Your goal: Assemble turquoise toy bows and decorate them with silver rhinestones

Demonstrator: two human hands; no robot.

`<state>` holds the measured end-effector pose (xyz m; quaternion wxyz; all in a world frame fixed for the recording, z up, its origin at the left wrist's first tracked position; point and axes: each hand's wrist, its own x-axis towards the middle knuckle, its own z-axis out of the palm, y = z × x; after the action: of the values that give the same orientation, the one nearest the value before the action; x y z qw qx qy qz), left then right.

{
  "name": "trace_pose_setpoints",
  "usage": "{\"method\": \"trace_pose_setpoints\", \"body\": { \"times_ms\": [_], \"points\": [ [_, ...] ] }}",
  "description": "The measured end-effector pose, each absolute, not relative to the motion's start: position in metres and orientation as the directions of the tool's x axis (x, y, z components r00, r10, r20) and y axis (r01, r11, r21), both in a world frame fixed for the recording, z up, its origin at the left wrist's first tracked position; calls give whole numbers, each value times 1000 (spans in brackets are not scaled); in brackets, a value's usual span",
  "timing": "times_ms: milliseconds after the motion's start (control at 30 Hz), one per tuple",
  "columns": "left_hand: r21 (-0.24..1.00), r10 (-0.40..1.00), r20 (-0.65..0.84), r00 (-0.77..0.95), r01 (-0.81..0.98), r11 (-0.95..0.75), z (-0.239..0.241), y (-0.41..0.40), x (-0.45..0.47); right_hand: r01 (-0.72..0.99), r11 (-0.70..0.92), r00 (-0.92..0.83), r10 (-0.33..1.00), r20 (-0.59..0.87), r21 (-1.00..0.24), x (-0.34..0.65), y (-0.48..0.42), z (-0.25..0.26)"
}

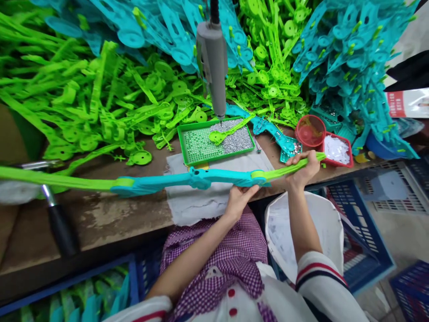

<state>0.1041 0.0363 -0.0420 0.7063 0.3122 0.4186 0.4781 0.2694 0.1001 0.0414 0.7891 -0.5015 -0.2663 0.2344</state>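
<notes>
A long plastic piece, teal in the middle with lime-green arms at both ends, lies level across the front of the bench in my hands. My left hand pinches its teal section from below, near the right joint. Farther right, my right hand wraps round the right green arm close to its tip. Behind the piece, a green perforated tray holds many small silver screws, and a loose green arm rests over them. A grey electric screwdriver hangs tip-down above the tray.
Green arms and teal parts are heaped along the back. At right stand a red round bowl and a red box of white pieces. A black-handled hammer lies left. Below are a white-lined bin and blue crates.
</notes>
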Motion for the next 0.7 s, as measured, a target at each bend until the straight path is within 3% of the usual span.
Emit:
{"method": "trace_pose_setpoints", "body": {
  "times_ms": [100,167,200,267,300,367,467,567,633,700],
  "points": [
    [939,911,-266,316,-129,319,-43,23,68,-44,475,791,554,260,-879,267,105,32],
    [991,930,-111,350,104,79,-30,10,40,-58,505,788,553,271,-861,267,110,24],
    [971,951,41,305,214,-110,-21,6,26,-71,514,781,561,273,-855,267,112,20],
    [789,907,354,230,447,-421,0,9,5,-92,534,768,575,282,-841,268,114,11],
    [663,866,446,227,567,-490,10,17,-2,-98,545,763,579,289,-833,267,115,6],
    [436,822,489,290,735,-519,22,38,-14,-101,563,751,584,308,-821,266,111,-1],
    [261,800,397,451,780,-569,27,64,-29,-102,497,649,690,321,-862,271,92,0],
    [237,777,387,496,761,-604,23,64,-44,14,306,445,851,280,-952,295,67,20],
    [241,771,418,481,759,-604,21,56,-50,139,300,451,829,330,-944,317,55,46],
    [245,769,424,479,756,-607,21,50,-52,259,429,531,685,499,-865,330,54,78]
  ]
}}
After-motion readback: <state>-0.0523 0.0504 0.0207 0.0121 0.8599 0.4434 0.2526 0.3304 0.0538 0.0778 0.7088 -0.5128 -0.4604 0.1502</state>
